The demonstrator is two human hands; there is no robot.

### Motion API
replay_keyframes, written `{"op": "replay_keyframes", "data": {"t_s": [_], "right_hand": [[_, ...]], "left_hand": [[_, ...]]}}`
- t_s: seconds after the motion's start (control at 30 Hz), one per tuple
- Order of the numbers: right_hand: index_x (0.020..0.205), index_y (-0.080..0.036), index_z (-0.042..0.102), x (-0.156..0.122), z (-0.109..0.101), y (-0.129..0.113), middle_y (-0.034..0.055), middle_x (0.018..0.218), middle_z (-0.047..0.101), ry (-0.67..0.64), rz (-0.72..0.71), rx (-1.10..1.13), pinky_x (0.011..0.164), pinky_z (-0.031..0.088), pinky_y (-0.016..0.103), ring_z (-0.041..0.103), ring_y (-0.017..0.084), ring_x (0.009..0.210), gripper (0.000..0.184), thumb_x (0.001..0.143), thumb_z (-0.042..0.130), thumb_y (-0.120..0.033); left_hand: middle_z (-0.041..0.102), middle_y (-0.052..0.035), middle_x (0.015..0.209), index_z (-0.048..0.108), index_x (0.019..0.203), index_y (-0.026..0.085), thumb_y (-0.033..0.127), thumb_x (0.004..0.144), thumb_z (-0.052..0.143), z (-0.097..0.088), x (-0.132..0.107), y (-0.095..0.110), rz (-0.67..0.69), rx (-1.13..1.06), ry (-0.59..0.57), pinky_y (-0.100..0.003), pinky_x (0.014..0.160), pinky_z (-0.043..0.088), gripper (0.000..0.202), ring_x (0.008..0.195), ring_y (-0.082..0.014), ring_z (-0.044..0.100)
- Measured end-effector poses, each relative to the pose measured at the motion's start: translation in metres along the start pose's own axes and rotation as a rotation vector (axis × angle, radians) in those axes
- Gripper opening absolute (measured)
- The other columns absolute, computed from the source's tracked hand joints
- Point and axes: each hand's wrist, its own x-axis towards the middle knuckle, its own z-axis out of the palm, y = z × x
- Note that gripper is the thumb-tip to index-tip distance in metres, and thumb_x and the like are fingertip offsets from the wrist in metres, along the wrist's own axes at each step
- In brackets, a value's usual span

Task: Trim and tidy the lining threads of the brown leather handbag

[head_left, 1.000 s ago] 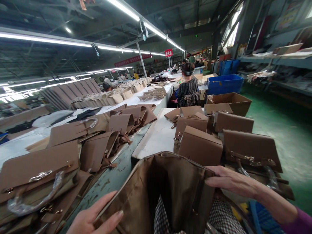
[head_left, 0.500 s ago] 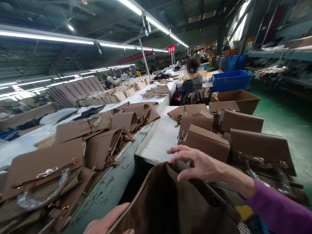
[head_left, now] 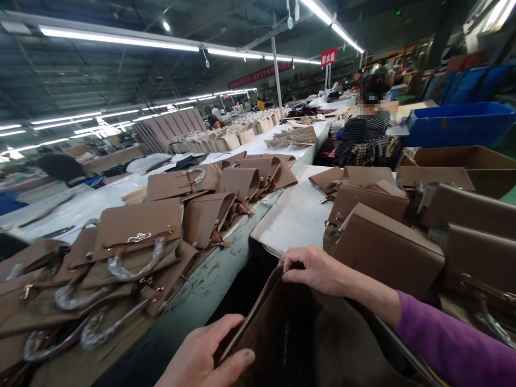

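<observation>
A dark brown handbag (head_left: 278,333) gapes open at the bottom centre, its inside facing me. My left hand (head_left: 212,349) grips the bag's near-left rim, thumb inside and fingers outside. At the far corner of the rim, my right hand (head_left: 312,269) pinches the edge between thumb and fingers. A purple sleeve covers my right forearm, which crosses over the bag's right side. The lower part of the bag lies out of the frame.
Brown handbags with wrapped handles (head_left: 139,220) pile up on the left table. More brown bags (head_left: 387,247) crowd the white table (head_left: 288,215) at right. Beyond it a person in a striped top (head_left: 366,129) sits near a blue bin (head_left: 459,123) and a cardboard box (head_left: 463,161).
My right hand has closed from a loose reach onto the bag's far rim. My left hand has come further into view along the near rim. The whole view has swung left.
</observation>
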Motion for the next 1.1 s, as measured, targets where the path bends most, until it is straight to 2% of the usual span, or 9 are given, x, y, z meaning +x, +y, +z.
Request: {"op": "replay_keyframes", "data": {"t_s": [0.1,0.23,0.4,0.63,0.8,0.87,1.0,1.1], "right_hand": [[0.070,-0.018,0.065,0.003,0.007,-0.008,0.0002,0.091,0.072,-0.008,0.025,-0.066,0.077,0.044,0.026,0.064,0.015,0.082,0.009,0.078,0.065,-0.020],[0.068,-0.018,0.063,0.006,0.016,-0.014,-0.0003,0.085,0.072,-0.016,-0.019,-0.183,0.070,0.042,0.025,0.063,0.015,0.076,0.009,0.077,0.064,-0.020],[0.066,-0.018,0.060,0.009,0.020,-0.014,-0.0002,0.079,0.070,-0.015,-0.078,-0.311,0.067,0.040,0.025,0.061,0.013,0.071,0.012,0.077,0.061,-0.016],[0.073,-0.019,0.063,0.007,0.014,-0.008,0.0012,0.080,0.071,-0.003,-0.065,-0.272,0.071,0.042,0.026,0.062,0.015,0.074,0.012,0.083,0.059,-0.024],[0.074,-0.019,0.064,0.006,0.010,-0.007,0.0007,0.083,0.072,-0.024,-0.040,-0.160,0.071,0.043,0.027,0.063,0.015,0.074,0.013,0.083,0.060,-0.029],[0.075,-0.019,0.065,0.006,0.011,-0.006,0.0009,0.081,0.072,-0.019,-0.034,-0.166,0.070,0.043,0.026,0.063,0.015,0.073,0.013,0.083,0.060,-0.029],[0.076,-0.019,0.066,0.007,0.014,-0.007,0.0015,0.077,0.071,0.006,0.003,-0.224,0.067,0.042,0.026,0.062,0.016,0.071,0.013,0.082,0.059,-0.028],[0.075,-0.018,0.066,0.006,0.016,-0.010,0.0019,0.077,0.071,0.032,0.032,-0.243,0.066,0.042,0.026,0.062,0.016,0.071,0.012,0.081,0.059,-0.027]], "left_hand": [[0.070,0.0038,0.081,0.068,0.091,0.024,0.036,0.082,0.063,0.005,-0.011,-0.004,-0.048,-0.012,0.034,-0.014,0.057,0.051,0.016,0.064,-0.0128,0.064],[0.065,0.0016,0.086,0.065,0.093,0.022,0.034,0.087,0.059,0.021,-0.030,-0.012,-0.107,-0.092,0.065,-0.013,0.059,0.051,0.014,0.071,-0.0124,0.064],[0.063,0.0011,0.086,0.063,0.095,0.022,0.030,0.086,0.064,0.039,-0.047,-0.018,-0.039,-0.074,0.231,-0.015,0.064,0.052,0.012,0.072,-0.0121,0.064],[0.065,-0.0009,0.092,0.067,0.102,0.022,0.025,0.091,0.058,0.036,-0.044,-0.015,-0.019,-0.119,0.270,-0.016,0.074,0.054,0.015,0.080,-0.0132,0.066],[0.066,-0.0023,0.094,0.068,0.106,0.021,0.021,0.091,0.058,0.036,-0.044,-0.020,0.005,-0.075,0.310,-0.016,0.074,0.055,0.018,0.081,-0.0138,0.067],[0.067,-0.0030,0.096,0.067,0.109,0.020,0.020,0.091,0.057,0.037,-0.044,-0.023,0.032,-0.045,0.321,-0.016,0.075,0.055,0.020,0.082,-0.0139,0.067],[0.067,-0.0046,0.100,0.065,0.112,0.018,0.017,0.093,0.054,0.035,-0.041,-0.025,0.127,0.015,0.332,-0.018,0.087,0.053,0.022,0.090,-0.0145,0.067],[0.066,-0.0046,0.098,0.064,0.112,0.016,0.016,0.094,0.052,0.034,-0.038,-0.022,0.150,0.010,0.329,-0.017,0.085,0.054,0.022,0.087,-0.0134,0.067]]}}
